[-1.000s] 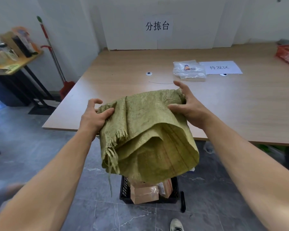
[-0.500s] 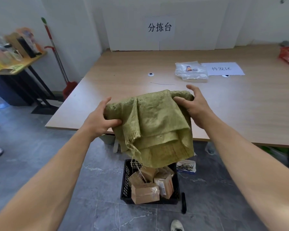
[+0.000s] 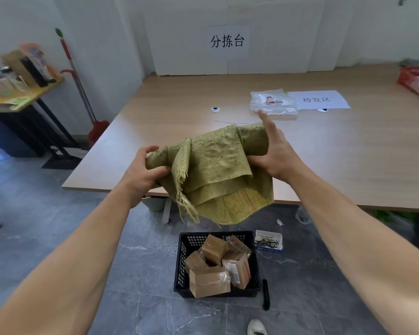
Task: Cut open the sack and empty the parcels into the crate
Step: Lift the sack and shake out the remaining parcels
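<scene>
Over bare grey floor [image 3: 58, 238], both hands, left [image 3: 140, 175] and right [image 3: 276, 155], grip the limp sack [image 3: 215, 170] above the parcel-filled crate [image 3: 182, 262].

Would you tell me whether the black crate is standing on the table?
No, the black crate stands on the grey floor in front of the table.

On the wooden table [image 3: 348, 165] I see a clear plastic bag [image 3: 273, 103] beside a paper sign [image 3: 318, 99], a red basket [image 3: 417, 81] at far right, a wall sign [image 3: 228, 41] behind, a broom [image 3: 81, 90] leaning left, and a small white box [image 3: 268, 241] and black pen [image 3: 266, 294] on the floor.
</scene>
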Demonstrator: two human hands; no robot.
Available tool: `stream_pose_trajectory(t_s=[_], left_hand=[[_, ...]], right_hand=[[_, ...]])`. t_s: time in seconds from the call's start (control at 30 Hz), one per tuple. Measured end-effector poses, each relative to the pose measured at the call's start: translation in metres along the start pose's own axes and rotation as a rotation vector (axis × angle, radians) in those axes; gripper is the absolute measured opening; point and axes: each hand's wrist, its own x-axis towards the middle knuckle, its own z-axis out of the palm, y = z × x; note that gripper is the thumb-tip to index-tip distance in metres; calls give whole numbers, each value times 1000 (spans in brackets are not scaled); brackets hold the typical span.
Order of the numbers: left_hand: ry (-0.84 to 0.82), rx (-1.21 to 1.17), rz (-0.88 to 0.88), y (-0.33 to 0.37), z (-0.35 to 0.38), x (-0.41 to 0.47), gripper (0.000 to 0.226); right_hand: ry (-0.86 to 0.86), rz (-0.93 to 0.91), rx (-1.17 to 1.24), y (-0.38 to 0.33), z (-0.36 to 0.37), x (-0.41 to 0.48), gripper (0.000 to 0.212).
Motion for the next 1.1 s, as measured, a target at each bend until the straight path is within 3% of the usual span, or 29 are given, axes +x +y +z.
stream_pose_trajectory(t_s=[0.17,0.33,0.43,0.5,0.57,0.67,0.73,0.83,0.9,0.97,1.0,1.1], left_hand=[[94,-232,-68,-3,4,-2,59],[149,-216,-53,-2,3,0,41],[169,-164,-28,1,4,-1,32],[221,-223,-96,4,5,2,14],[211,-376,-232,6,4,3,27],[161,-210,-263,1,2,2,23],[122,-129,-263,-7,-2,3,22],[63,-387,-320,-11,-8,4,20],[-46,-547,-312,-10,-10,-1,15],[-184,-603,-279,-12,-14,-5,31],[-260,-547,-250,-11,-16,-7,44],[-384,-68,-157,-8,-14,-7,59]], right_hand=[[40,-37,-161,-2,-3,3,98],[128,29,-398,-7,10,1,93],[67,-32,-94,-8,7,-5,99],[34,-77,102,-9,5,-10,106],[39,-98,150,-12,6,-12,107],[13,-131,112,-18,5,-10,92],[-15,-116,31,-17,4,-8,70],[-16,4,-69,-13,8,-6,37],[5,158,-81,-11,12,-6,33],[49,279,-104,-12,14,-9,27],[59,339,-95,-11,15,-10,24],[47,501,-47,-7,17,-10,26]])
